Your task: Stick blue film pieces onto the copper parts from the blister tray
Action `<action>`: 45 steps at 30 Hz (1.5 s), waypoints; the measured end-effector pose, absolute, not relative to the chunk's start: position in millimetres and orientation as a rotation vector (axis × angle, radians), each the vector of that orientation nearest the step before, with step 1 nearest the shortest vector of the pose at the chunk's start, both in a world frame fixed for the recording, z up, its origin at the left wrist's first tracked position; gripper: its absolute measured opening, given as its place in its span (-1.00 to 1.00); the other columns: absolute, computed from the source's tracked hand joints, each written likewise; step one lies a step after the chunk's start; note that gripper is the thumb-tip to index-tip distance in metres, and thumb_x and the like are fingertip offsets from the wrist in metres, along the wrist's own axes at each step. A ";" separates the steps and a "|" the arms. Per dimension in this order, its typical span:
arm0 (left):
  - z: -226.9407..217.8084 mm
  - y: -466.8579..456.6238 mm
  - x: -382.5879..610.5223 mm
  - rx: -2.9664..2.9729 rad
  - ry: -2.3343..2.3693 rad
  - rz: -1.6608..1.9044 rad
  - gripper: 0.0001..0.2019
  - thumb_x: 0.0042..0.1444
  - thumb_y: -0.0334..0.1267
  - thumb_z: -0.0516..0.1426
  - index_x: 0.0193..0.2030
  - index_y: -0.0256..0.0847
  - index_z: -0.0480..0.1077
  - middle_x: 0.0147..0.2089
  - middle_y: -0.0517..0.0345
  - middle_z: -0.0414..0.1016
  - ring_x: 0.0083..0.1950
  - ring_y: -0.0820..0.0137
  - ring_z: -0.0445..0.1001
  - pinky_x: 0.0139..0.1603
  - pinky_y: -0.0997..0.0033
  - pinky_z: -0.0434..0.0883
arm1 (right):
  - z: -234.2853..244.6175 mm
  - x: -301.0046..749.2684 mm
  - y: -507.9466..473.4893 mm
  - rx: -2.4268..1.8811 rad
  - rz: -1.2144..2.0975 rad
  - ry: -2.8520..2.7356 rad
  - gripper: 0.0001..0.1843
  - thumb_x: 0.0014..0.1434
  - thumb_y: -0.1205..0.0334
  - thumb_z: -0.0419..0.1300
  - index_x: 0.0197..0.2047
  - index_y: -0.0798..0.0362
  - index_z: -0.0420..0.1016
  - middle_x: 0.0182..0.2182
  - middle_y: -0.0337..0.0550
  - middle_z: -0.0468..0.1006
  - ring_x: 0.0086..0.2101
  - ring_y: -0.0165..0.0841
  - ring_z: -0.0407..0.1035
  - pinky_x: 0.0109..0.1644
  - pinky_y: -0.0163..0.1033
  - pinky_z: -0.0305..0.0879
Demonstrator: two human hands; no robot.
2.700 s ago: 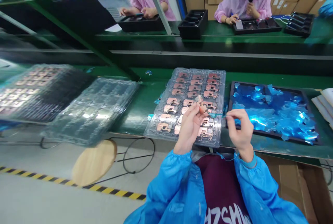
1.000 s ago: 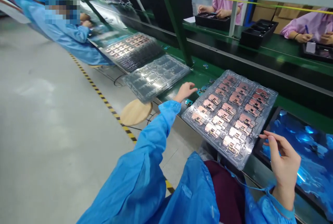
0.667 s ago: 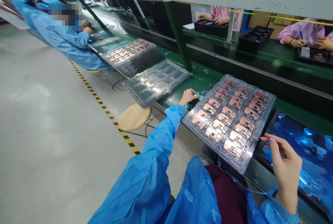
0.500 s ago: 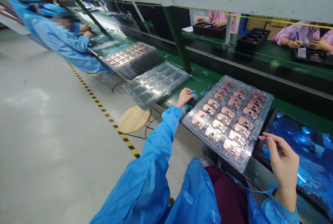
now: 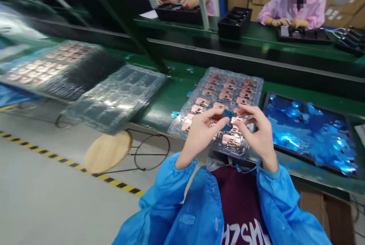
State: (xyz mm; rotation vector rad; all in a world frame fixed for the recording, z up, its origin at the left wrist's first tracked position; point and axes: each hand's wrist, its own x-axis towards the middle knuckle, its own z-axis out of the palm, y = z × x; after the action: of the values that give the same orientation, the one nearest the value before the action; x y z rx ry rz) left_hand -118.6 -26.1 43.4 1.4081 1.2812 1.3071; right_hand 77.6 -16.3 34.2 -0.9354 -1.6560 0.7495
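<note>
My left hand (image 5: 203, 133) and my right hand (image 5: 255, 133) meet in front of me, above a transparent plastic tray (image 5: 258, 89) of copper-coloured metal parts (image 5: 216, 89). Between their fingertips they pinch a small blue piece (image 5: 228, 119), partly hidden by my fingers. Its exact kind is too small to tell. My hands cover the near middle of the tray. The tray lies on the green bench (image 5: 182, 100), and several blue bits (image 5: 175, 114) lie beside its left edge.
To the right, a black tray (image 5: 305, 100) holds crumpled blue film. Stacked plastic trays (image 5: 114, 98) lie on the left. A wooden stool (image 5: 107, 152) stands below the bench. Beyond a green rail, a person in pink (image 5: 291, 9) works at black trays.
My view has swung back right from the left-turned frames. My left hand has risen from the bench with the blue piece, and my right hand has moved in to hold it too.
</note>
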 end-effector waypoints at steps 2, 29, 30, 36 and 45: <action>38.9 -31.6 -100.1 1.433 1.243 1.261 -0.85 0.22 -0.20 0.36 -0.13 -0.19 0.66 -0.14 0.09 0.70 -0.14 0.29 0.65 -0.05 0.32 0.63 | 32.8 80.3 -13.1 -0.931 0.777 -1.655 -0.81 0.37 0.20 0.37 0.04 -0.06 0.65 -0.06 -0.12 0.69 -0.13 -0.29 0.58 -0.15 -0.18 0.59; 8.2 -25.9 -84.8 1.075 1.124 1.161 -0.60 0.16 0.00 0.43 0.07 -0.13 0.70 0.05 -0.02 0.73 0.02 0.12 0.70 0.00 0.14 0.69 | -2.0 98.1 -20.2 -1.006 0.060 -1.776 -0.82 0.41 0.31 0.33 -0.07 -0.20 0.71 -0.15 -0.13 0.71 -0.11 -0.17 0.50 0.01 0.01 0.54; 6.5 -24.3 -84.8 0.999 1.104 1.163 -0.58 0.13 0.01 0.45 0.07 -0.12 0.69 0.00 0.00 0.74 -0.05 0.13 0.71 -0.08 0.16 0.69 | -2.1 99.1 -21.6 -1.009 0.082 -1.801 -0.82 0.42 0.31 0.32 -0.06 -0.21 0.71 -0.15 -0.13 0.72 -0.10 -0.17 0.51 0.02 0.03 0.55; 2.2 -9.1 -85.6 0.743 0.957 1.235 -0.75 0.14 -0.17 0.44 -0.08 -0.18 0.64 0.00 0.01 0.71 -0.02 0.26 0.68 -0.04 0.31 0.66 | 0.6 104.0 -30.2 -0.872 0.137 -1.858 -0.78 0.43 0.35 0.28 0.02 -0.15 0.66 -0.08 -0.12 0.75 -0.04 -0.15 0.57 0.05 0.07 0.58; -10.5 17.7 -93.7 0.596 1.054 1.422 -0.87 0.22 -0.26 0.33 -0.16 -0.21 0.50 -0.18 0.14 0.59 -0.20 0.44 0.58 0.12 0.22 0.63 | -18.2 128.4 -23.9 -1.209 0.189 -1.281 -0.90 0.47 0.17 0.20 -0.06 -0.02 0.52 -0.22 -0.13 0.61 -0.27 -0.28 0.58 -0.22 -0.16 0.50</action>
State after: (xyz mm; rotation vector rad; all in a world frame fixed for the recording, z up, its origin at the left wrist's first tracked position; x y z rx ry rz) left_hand -93.7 17.7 -10.5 0.5964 1.0540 1.4223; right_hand 128.4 -23.9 -18.2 -1.2093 -1.2811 0.1891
